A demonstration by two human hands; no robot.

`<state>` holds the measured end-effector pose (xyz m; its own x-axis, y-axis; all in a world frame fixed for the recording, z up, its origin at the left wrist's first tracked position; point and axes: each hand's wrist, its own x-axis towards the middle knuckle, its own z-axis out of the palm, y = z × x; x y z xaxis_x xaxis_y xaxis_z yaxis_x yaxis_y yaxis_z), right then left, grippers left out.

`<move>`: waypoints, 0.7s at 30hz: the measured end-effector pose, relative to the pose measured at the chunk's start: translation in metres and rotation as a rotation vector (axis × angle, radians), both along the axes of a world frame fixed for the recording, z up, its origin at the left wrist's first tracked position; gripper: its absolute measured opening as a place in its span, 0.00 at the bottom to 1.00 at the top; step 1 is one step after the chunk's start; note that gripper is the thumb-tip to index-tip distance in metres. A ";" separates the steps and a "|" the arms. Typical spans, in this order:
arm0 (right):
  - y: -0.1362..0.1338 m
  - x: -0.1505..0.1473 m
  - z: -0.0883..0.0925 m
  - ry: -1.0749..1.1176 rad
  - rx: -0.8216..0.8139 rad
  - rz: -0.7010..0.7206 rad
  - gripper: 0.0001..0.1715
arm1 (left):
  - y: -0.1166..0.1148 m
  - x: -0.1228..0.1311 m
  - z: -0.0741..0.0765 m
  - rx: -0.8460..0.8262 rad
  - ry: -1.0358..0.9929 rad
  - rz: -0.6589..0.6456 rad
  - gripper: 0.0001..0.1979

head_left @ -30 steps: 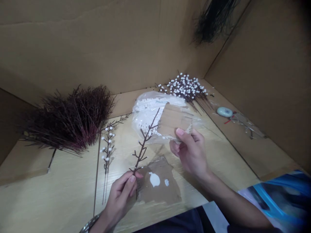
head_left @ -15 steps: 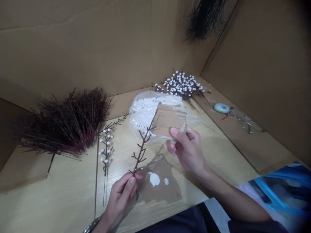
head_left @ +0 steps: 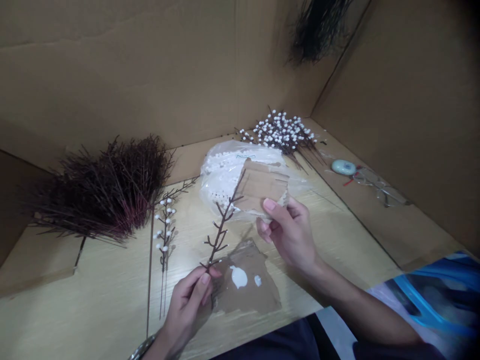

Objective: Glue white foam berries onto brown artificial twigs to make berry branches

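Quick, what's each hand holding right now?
Left hand: closed, holding a brown twig.
Right hand: closed, pinching a cardboard piece.

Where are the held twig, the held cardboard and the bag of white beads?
Held twig [head_left: 220, 229], head view: middle of its stem.
Held cardboard [head_left: 263, 186], head view: middle of its face.
Bag of white beads [head_left: 221, 175], head view: its uncovered left part.

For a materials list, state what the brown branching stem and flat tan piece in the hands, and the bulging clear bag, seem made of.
Brown branching stem: matte, evenly coloured, perhaps plastic or coated wire.
Flat tan piece: dull, likely cardboard, by its creases and ragged edge.
Bulging clear bag: shiny, likely plastic film, by its wrinkles and transparency.
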<state>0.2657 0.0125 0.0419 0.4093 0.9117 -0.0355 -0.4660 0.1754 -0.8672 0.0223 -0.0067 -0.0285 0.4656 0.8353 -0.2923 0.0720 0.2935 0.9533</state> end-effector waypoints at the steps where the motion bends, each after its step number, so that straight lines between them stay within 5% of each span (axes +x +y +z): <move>1: 0.000 0.000 0.000 0.002 0.003 -0.004 0.16 | 0.000 0.001 0.001 0.004 0.001 0.000 0.22; 21: -0.002 0.001 -0.001 -0.057 -0.008 -0.037 0.19 | 0.000 0.000 0.000 0.014 0.025 0.019 0.23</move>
<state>0.2663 0.0104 0.0408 0.4442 0.8957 -0.0184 -0.4089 0.1844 -0.8938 0.0223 -0.0066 -0.0283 0.4423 0.8480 -0.2920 0.0899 0.2820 0.9552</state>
